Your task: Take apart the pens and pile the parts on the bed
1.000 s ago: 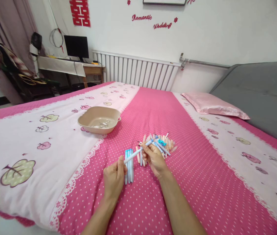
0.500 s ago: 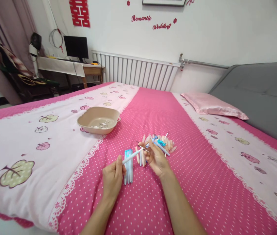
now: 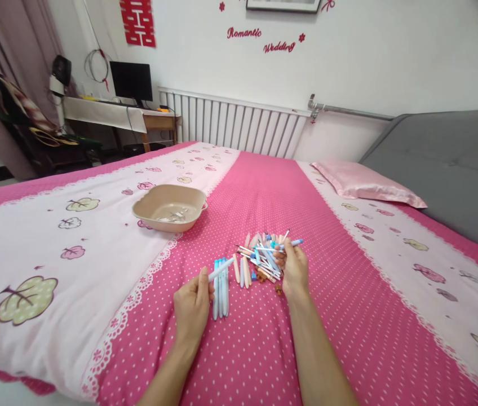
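My left hand [image 3: 192, 304] is closed on a light blue pen barrel [image 3: 222, 269], its free end pointing up and to the right. My right hand [image 3: 295, 268] pinches a blue pen piece [image 3: 296, 242] with a thin white refill [image 3: 266, 249] reaching left from it. A gap separates the barrel from the refill. Just right of my left hand lies a row of several light blue pens [image 3: 221, 296]. Loose pale barrels [image 3: 245, 272] sit between my hands. Beyond them is a pile of pen parts [image 3: 269, 264], partly hidden by my right fingers. Small brown pieces [image 3: 278, 290] lie near my right wrist.
A beige plastic basin [image 3: 150, 217] holding small clear pieces stands on the bed at left. The pink dotted bedspread [image 3: 260, 355] lies under everything. A pink pillow [image 3: 370, 183] is at the right, by the grey headboard [image 3: 446, 163]. A radiator [image 3: 239, 121] runs along the wall.
My right hand has moved right, away from my left, drawing the white refill and blue piece apart from the barrel. My left hand stays nearly in place. More of the pile shows.
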A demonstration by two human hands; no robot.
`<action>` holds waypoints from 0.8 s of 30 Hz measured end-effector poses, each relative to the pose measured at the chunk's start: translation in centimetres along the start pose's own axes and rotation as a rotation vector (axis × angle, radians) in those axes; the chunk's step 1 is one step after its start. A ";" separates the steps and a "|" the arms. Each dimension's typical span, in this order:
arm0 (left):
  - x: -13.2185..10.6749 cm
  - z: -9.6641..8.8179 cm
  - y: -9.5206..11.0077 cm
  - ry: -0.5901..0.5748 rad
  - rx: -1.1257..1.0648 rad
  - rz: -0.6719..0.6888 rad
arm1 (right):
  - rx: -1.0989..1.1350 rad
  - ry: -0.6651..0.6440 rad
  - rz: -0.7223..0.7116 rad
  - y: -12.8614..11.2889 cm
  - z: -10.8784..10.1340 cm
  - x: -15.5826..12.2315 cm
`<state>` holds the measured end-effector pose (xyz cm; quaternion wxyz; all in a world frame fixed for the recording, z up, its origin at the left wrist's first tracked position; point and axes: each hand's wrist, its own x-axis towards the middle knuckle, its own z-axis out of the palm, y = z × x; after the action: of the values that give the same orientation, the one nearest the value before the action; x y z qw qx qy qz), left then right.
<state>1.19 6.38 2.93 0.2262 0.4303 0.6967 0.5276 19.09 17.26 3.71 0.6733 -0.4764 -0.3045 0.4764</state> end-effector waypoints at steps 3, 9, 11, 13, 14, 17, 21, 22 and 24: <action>0.0 0.0 -0.1 -0.002 -0.005 0.000 | -0.330 -0.022 -0.090 0.7 -0.1 0.1; 0.0 0.0 -0.1 -0.014 0.000 0.010 | -0.985 -0.012 -0.356 0.3 -0.4 -0.6; 0.0 0.0 0.0 -0.017 0.002 0.023 | -1.160 -0.064 -0.332 0.0 -0.2 -1.0; -0.1 0.0 0.1 -0.022 -0.001 0.037 | -1.197 -0.052 -0.341 -0.2 0.1 -1.4; -0.1 0.0 0.1 -0.028 -0.007 0.046 | -1.159 -0.028 -0.370 -0.2 0.2 -1.6; -0.2 0.0 0.3 -0.073 -0.042 0.082 | -0.837 -0.096 -0.399 0.0 1.0 -2.3; -0.3 0.2 0.3 -0.166 -0.061 0.132 | -0.383 -0.656 -0.066 0.5 2.2 -3.8; -0.3 0.3 0.3 -0.183 -0.053 0.143 | -0.339 -0.768 0.001 0.6 2.4 -4.1; -0.3 0.4 0.2 -0.186 -0.022 0.154 | -0.296 -0.845 0.054 0.7 2.6 -4.4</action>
<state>1.68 6.35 2.95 0.2533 0.5273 0.6316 0.5088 15.03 14.11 4.16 0.4018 -0.3392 -0.6051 0.5978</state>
